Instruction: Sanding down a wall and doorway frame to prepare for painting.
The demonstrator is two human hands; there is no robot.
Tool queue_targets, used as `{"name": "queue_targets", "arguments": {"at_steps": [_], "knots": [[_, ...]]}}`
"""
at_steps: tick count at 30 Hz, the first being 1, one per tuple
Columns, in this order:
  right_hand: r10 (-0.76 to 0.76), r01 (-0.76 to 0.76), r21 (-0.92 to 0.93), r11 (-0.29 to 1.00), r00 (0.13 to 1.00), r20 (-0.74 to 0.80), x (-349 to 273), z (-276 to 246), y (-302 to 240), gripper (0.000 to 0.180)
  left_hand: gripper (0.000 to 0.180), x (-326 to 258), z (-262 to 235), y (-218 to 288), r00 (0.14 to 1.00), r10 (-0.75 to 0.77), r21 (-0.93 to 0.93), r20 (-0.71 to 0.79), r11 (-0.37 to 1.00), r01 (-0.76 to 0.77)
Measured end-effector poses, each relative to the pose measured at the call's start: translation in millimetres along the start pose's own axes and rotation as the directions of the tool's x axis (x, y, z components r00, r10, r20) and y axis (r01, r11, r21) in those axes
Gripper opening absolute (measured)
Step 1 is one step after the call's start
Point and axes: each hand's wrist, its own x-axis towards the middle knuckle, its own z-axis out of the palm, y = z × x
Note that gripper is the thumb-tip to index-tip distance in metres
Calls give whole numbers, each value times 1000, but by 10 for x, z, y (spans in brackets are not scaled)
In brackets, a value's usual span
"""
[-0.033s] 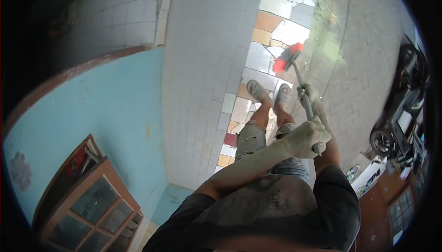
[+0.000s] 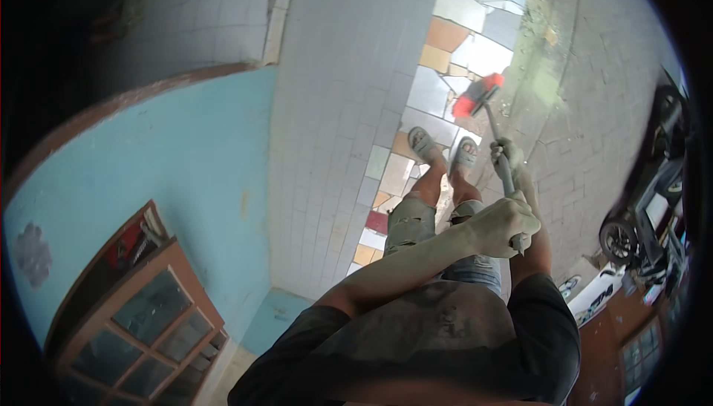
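A broom [image 2: 495, 125] with a grey handle and a red-bristled head [image 2: 479, 96] slants away from my body. Its bristles rest over the patchwork tile strip, ahead of my feet. My left hand [image 2: 506, 226] is closed round the top end of the handle, whose tip pokes out below the fist. Lower on the same handle, nearer the head, my right hand [image 2: 509, 154] is wrapped round it. Both hands look pale up to the forearms. My feet, in grey sandals [image 2: 465, 155], stand just left of the handle.
Irregular coloured tiles [image 2: 428, 90] run beside grey-white floor tiles [image 2: 327, 146]. To the right lies grey paving [image 2: 587, 109], with a parked motorcycle [image 2: 646, 205]. A blue wall [image 2: 148, 154] and a brown-framed glass cabinet or window [image 2: 152, 317] stand at left.
The whole view has shifted a little, so the scene sits slightly farther right. Both hands keep their hold, and the broom head stays over nearly the same tiles.
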Motion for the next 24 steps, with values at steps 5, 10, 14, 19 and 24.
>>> {"name": "queue_targets", "arguments": {"at_steps": [5, 10, 14, 19, 24], "knots": [[-32, 43, 103, 994, 994, -105, -513, -6, 157, 13, 25, -177, 94, 422, 999, -43, 25, -12, 999, 44], [-85, 83, 28, 996, 988, 127, -1067, 703, 593, 7, 35, -465, -259, 1110, 971, -1, 113, -238, 993, 29], [76, -29, -179, 983, 962, 263, -1316, 1256, 1104, 5, 34, -774, -476, 1776, 935, -9, 248, -353, 963, 103], [357, -154, -472, 868, 853, 380, -1644, 2059, 1933, 6, 39, -1326, -539, 2203, 784, 100, 427, -612, 877, 222], [540, -362, -528, 768, 809, 233, -1716, 2695, 2982, 11, 40, -1730, -661, 2271, 574, 212, 497, -791, 770, 401]]}}
